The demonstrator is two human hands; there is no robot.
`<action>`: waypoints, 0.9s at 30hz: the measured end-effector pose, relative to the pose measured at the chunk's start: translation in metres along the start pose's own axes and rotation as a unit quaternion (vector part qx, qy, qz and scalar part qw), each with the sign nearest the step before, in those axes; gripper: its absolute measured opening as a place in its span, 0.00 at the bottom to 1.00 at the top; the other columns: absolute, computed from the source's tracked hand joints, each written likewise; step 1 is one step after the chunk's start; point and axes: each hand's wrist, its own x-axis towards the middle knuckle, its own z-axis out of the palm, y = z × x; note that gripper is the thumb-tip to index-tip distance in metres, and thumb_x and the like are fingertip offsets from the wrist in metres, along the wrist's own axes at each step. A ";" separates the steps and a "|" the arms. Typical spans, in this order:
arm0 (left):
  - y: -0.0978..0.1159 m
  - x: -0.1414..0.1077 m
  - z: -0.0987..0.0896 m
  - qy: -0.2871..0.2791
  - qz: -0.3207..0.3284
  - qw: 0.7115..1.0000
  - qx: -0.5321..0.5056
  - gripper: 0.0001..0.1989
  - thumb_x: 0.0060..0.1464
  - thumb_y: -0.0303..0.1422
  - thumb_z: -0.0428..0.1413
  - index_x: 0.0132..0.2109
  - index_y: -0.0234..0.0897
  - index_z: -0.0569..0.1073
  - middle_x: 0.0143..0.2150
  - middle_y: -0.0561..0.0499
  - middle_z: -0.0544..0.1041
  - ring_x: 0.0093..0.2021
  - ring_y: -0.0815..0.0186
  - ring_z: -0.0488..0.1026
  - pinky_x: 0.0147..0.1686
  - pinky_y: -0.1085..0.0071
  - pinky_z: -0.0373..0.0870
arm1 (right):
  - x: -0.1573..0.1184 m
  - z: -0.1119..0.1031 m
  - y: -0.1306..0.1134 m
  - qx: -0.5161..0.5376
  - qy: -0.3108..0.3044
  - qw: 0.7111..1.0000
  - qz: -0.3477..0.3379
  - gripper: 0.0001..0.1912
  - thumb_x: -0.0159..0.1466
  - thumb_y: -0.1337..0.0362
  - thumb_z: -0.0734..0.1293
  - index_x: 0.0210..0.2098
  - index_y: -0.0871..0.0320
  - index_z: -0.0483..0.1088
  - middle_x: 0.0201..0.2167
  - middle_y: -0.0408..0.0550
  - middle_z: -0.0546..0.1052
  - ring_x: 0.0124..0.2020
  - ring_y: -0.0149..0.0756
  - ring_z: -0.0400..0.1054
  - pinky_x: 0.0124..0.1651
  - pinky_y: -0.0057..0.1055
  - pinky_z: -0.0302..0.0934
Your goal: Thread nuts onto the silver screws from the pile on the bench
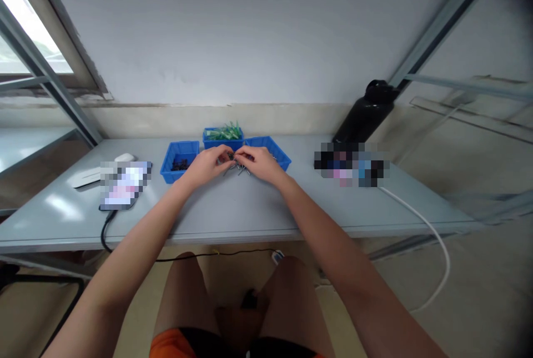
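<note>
My left hand (209, 164) and my right hand (260, 164) meet above the grey table, fingertips almost touching. Both are closed in a pinch around a small dark piece (231, 155), too small to name. Several thin metal pins or screws (240, 169) lie just under the fingers. Left of my left hand stands a blue bin (167, 168) with small dark brown parts (179, 165). Behind the hands, another blue bin (222, 144) holds green strips or bags (225, 132). A third blue bin (280, 152) is partly covered by my right hand, so its contents barely show.
On the left lie a phone (125, 186) with a black cable, a white mouse-like object (124, 157) and a flat white item (86, 177). A black bottle (366, 111) stands at the back right near blurred items (350, 166) and a white cable (420, 216). A wall closes the back.
</note>
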 end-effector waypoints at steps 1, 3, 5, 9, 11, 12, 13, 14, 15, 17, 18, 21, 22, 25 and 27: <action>-0.001 0.000 0.000 0.004 0.004 1.000 0.008 0.11 0.57 0.39 0.55 0.43 0.37 0.74 0.35 0.49 0.78 0.35 0.67 0.74 0.35 0.72 0.69 | 0.000 0.000 0.000 0.003 0.006 1.000 0.002 0.14 0.65 0.56 0.62 0.37 0.58 0.75 0.30 0.46 0.77 0.28 0.31 0.66 0.35 0.27 0.57; -0.003 0.001 0.000 0.011 0.011 1.000 0.022 0.11 0.57 0.38 0.55 0.41 0.37 0.75 0.36 0.49 0.79 0.36 0.66 0.74 0.36 0.71 0.69 | 0.000 -0.001 0.000 0.008 0.017 1.000 0.003 0.15 0.65 0.55 0.62 0.36 0.58 0.75 0.30 0.46 0.77 0.28 0.31 0.66 0.35 0.28 0.57; -0.005 0.001 0.000 0.017 0.012 0.999 0.027 0.10 0.58 0.37 0.54 0.41 0.37 0.76 0.36 0.49 0.79 0.36 0.66 0.73 0.36 0.71 0.69 | 0.001 -0.002 0.001 0.010 0.023 1.000 0.003 0.15 0.65 0.55 0.61 0.36 0.58 0.75 0.29 0.46 0.77 0.28 0.32 0.65 0.34 0.28 0.57; -0.005 0.002 -0.002 0.033 0.010 0.999 0.030 0.10 0.59 0.36 0.53 0.41 0.37 0.76 0.38 0.48 0.79 0.36 0.66 0.73 0.38 0.70 0.69 | 0.000 -0.003 0.002 0.008 0.023 1.000 0.004 0.16 0.65 0.54 0.61 0.36 0.57 0.75 0.29 0.47 0.77 0.28 0.33 0.65 0.34 0.29 0.58; -0.002 0.001 -0.004 0.045 0.014 0.998 0.030 0.10 0.60 0.36 0.53 0.41 0.37 0.76 0.38 0.48 0.79 0.36 0.66 0.73 0.38 0.69 0.69 | 0.000 -0.003 0.002 0.003 0.010 1.000 0.003 0.14 0.65 0.55 0.62 0.37 0.57 0.75 0.30 0.46 0.77 0.28 0.32 0.66 0.35 0.29 0.58; -0.001 0.001 -0.005 0.049 0.020 0.998 0.029 0.11 0.60 0.37 0.52 0.41 0.37 0.76 0.38 0.48 0.78 0.36 0.66 0.73 0.38 0.69 0.69 | 0.000 -0.002 0.002 0.001 0.000 1.000 0.001 0.14 0.65 0.55 0.62 0.37 0.57 0.75 0.30 0.46 0.77 0.28 0.32 0.65 0.35 0.28 0.57; 0.000 0.001 -0.006 0.052 0.028 0.998 0.028 0.11 0.61 0.37 0.52 0.41 0.37 0.76 0.37 0.48 0.78 0.37 0.66 0.73 0.39 0.69 0.69 | 0.000 -0.002 0.001 -0.001 -0.013 1.000 -0.003 0.13 0.65 0.56 0.62 0.37 0.57 0.75 0.30 0.46 0.77 0.28 0.32 0.65 0.35 0.28 0.57; 0.002 0.001 -0.006 0.054 0.038 0.997 0.027 0.12 0.61 0.38 0.52 0.41 0.37 0.76 0.37 0.48 0.78 0.37 0.66 0.73 0.39 0.69 0.69 | -0.001 -0.001 0.000 -0.002 -0.027 1.000 -0.008 0.12 0.65 0.57 0.62 0.37 0.57 0.75 0.30 0.45 0.77 0.28 0.31 0.65 0.34 0.28 0.57; 0.003 0.000 -0.006 0.054 0.047 0.997 0.026 0.12 0.61 0.38 0.51 0.41 0.37 0.76 0.37 0.48 0.78 0.37 0.66 0.73 0.39 0.69 0.69 | -0.001 0.000 -0.001 -0.003 -0.039 0.999 -0.013 0.12 0.65 0.58 0.61 0.37 0.57 0.74 0.30 0.45 0.77 0.28 0.31 0.65 0.34 0.28 0.56; 0.004 0.000 -0.005 0.055 0.060 0.996 0.024 0.12 0.61 0.39 0.52 0.42 0.37 0.76 0.37 0.47 0.77 0.38 0.65 0.73 0.40 0.69 0.70 | -0.002 0.001 -0.003 -0.004 -0.052 0.998 -0.023 0.12 0.65 0.60 0.60 0.36 0.57 0.74 0.29 0.44 0.76 0.27 0.31 0.64 0.34 0.27 0.56; 0.004 0.001 -0.005 0.055 0.062 0.996 0.024 0.12 0.61 0.39 0.52 0.42 0.37 0.76 0.37 0.47 0.77 0.38 0.65 0.73 0.40 0.68 0.70 | -0.002 0.002 -0.003 -0.003 -0.052 0.998 -0.026 0.12 0.65 0.61 0.60 0.35 0.57 0.74 0.28 0.44 0.76 0.27 0.31 0.64 0.34 0.27 0.55; 0.003 0.001 -0.006 0.056 0.053 0.997 0.023 0.13 0.61 0.39 0.52 0.41 0.36 0.76 0.37 0.46 0.77 0.39 0.64 0.73 0.41 0.68 0.70 | -0.002 0.002 -0.002 -0.003 -0.037 0.999 -0.025 0.12 0.65 0.61 0.60 0.37 0.58 0.74 0.29 0.44 0.76 0.27 0.31 0.64 0.34 0.27 0.55; 0.003 0.000 -0.006 0.054 0.049 0.997 0.023 0.13 0.61 0.39 0.51 0.40 0.36 0.76 0.37 0.47 0.77 0.39 0.64 0.73 0.41 0.68 0.70 | -0.001 0.001 -0.002 -0.004 -0.032 0.999 -0.025 0.12 0.65 0.60 0.61 0.37 0.57 0.74 0.30 0.45 0.77 0.27 0.31 0.64 0.34 0.27 0.55; 0.004 0.000 -0.008 0.049 0.036 0.998 0.021 0.13 0.61 0.39 0.51 0.41 0.37 0.76 0.37 0.47 0.77 0.37 0.65 0.72 0.40 0.68 0.70 | -0.001 0.000 0.000 -0.015 -0.029 0.999 -0.026 0.12 0.65 0.59 0.61 0.38 0.57 0.74 0.31 0.45 0.77 0.28 0.31 0.64 0.34 0.27 0.55; 0.005 0.000 -0.008 0.048 0.031 0.998 0.019 0.13 0.61 0.39 0.51 0.42 0.37 0.76 0.37 0.48 0.77 0.37 0.66 0.72 0.40 0.68 0.70 | -0.001 -0.001 -0.001 -0.024 -0.035 0.999 -0.030 0.12 0.65 0.60 0.61 0.39 0.57 0.75 0.31 0.45 0.77 0.29 0.32 0.65 0.35 0.28 0.55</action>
